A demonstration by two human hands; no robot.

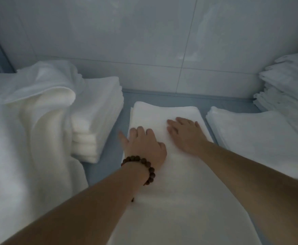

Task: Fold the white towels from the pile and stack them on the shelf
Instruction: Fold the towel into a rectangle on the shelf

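Both hands are down on the towel (162, 191) in the middle lane of the shelf (107, 156). The left hand (143, 144), the one with the bead bracelet (141, 161), sits at the towel's left edge with its thumb out over bare shelf. Its fingers (141, 131) are slightly bent at the knuckles and pressing, nothing gripped. The right hand (185, 137) is palm-down a bit further back, fingers (180, 120) straight and spread, also holding nothing. This reads as flattening or squaring a fold. A second layer edge shows at the far-left corner, so the towel is already doubled. It runs as a long strip from the wall side back toward the person, so my guess is one more end-over-end fold is due. Placement makes sense, since this is the only free lane. On the left the loose pile (29, 129) slumps against a folded stack (98, 112), with a narrow strip of shelf between that stack and the towel. On the right a low stack (259, 138) runs near-parallel across a thin gap. A taller stack (289, 85) stands behind it at the far right. The towel's far end stops just short of the tiled wall (144, 41). There's almost no sideways room; the open directions are up and toward the person. A wide sweep would likely clip a neighbouring stack, so fold along the lane and lift straight up.
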